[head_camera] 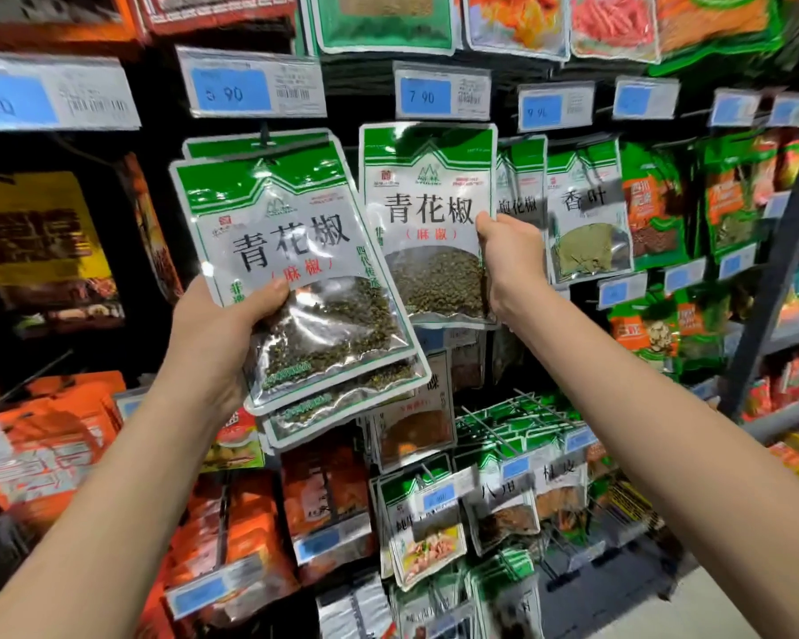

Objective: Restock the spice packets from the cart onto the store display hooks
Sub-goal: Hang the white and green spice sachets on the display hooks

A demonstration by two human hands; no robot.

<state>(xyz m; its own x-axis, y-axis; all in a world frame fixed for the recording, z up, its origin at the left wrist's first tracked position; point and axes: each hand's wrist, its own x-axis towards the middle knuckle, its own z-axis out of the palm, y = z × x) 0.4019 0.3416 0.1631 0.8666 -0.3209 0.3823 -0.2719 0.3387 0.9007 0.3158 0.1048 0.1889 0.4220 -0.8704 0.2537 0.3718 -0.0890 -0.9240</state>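
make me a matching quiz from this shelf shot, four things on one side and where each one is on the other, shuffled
Things
1. stack of green peppercorn packets
2. single green peppercorn packet
3. bay leaf packet
4. 7.90 price tag

Places
A. hanging just to the right of the right hand
B. mounted above the single green peppercorn packet
C. gripped by the left hand, thumb on the front
D. held at its right edge by the right hand

Pairs: 1-C, 2-D, 3-A, 4-B
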